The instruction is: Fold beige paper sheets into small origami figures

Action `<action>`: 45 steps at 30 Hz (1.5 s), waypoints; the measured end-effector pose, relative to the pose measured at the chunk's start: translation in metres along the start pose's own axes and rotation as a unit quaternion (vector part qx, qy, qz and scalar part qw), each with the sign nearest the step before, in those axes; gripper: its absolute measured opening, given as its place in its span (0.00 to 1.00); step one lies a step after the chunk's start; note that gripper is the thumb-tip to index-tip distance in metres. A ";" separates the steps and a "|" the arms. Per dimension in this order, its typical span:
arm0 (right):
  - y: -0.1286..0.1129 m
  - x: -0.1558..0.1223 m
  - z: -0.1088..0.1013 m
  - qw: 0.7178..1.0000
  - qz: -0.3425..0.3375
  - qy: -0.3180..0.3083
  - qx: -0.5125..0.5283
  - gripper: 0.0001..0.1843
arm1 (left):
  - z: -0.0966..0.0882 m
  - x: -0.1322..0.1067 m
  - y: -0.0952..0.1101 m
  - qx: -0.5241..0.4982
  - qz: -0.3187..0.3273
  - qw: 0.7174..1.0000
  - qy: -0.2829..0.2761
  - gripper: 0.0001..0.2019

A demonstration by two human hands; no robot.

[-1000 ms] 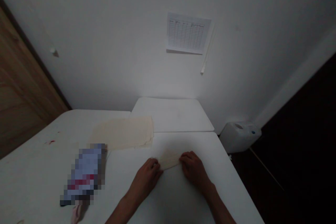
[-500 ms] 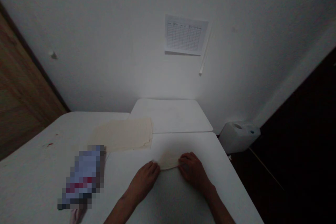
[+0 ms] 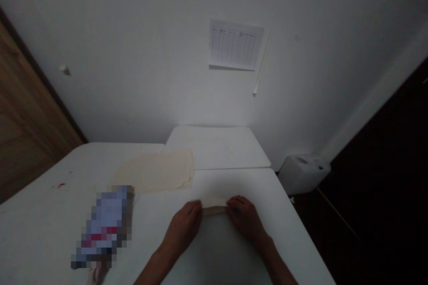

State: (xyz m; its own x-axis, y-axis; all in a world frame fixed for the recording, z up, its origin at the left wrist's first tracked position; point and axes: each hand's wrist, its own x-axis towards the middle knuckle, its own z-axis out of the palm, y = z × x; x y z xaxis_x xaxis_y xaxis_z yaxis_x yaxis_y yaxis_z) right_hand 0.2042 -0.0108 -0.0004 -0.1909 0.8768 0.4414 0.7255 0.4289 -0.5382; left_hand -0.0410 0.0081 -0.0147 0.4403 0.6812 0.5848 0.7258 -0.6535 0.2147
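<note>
A small cream folded cloth point(image 3: 213, 201) lies on the white table point(image 3: 214, 249) in front of me. My left hand point(image 3: 183, 227) pinches its left end and my right hand point(image 3: 244, 218) pinches its right end, fingers curled on the near edge. A stack of larger cream cloths point(image 3: 157, 171) rests further back to the left.
A blurred-out blue and red object point(image 3: 103, 225) lies at the left of the table. A second white table point(image 3: 217, 147) stands against the wall. A printed sheet point(image 3: 236, 44) hangs on the wall. A white container point(image 3: 304, 171) sits on the floor at the right. A wooden door point(image 3: 23, 124) is at the left.
Both hands stayed on the small cloth and drew its near edge up and back, so the cloth looks narrower and its folded edge darker.
</note>
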 end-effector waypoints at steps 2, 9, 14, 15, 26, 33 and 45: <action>0.001 0.000 0.001 1.000 0.009 0.013 0.020 0.09 | -0.001 0.004 0.002 -0.057 -0.026 0.998 0.029 0.11; 0.007 0.000 0.011 0.994 0.065 0.063 0.060 0.10 | -0.002 0.026 0.014 -0.239 -0.264 0.931 0.079 0.15; -0.005 0.001 0.018 0.982 0.116 0.084 0.119 0.11 | 0.005 0.042 0.021 -0.361 -0.330 0.869 0.072 0.20; -0.008 0.001 0.018 0.981 0.121 0.079 0.127 0.12 | 0.007 0.043 0.020 -0.369 -0.330 0.866 0.064 0.20; -0.033 0.016 0.017 0.980 0.154 0.013 0.124 0.22 | 0.019 0.048 0.009 -0.222 -0.189 0.956 0.032 0.14; -0.033 0.032 0.015 0.983 0.148 0.020 0.102 0.14 | 0.014 0.060 0.007 -0.201 -0.152 0.968 0.005 0.14; -0.021 0.029 0.027 0.973 0.168 0.066 0.142 0.13 | 0.026 0.042 0.010 -0.277 -0.191 0.942 -0.014 0.19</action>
State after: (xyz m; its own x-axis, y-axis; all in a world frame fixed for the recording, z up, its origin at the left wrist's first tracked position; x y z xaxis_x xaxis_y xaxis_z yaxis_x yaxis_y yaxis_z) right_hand 0.1658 0.0114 0.0040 0.1267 0.9504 0.2839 0.5159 0.1814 -0.8372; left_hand -0.0019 0.0390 -0.0080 0.2233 0.9048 0.3627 0.4513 -0.4258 0.7842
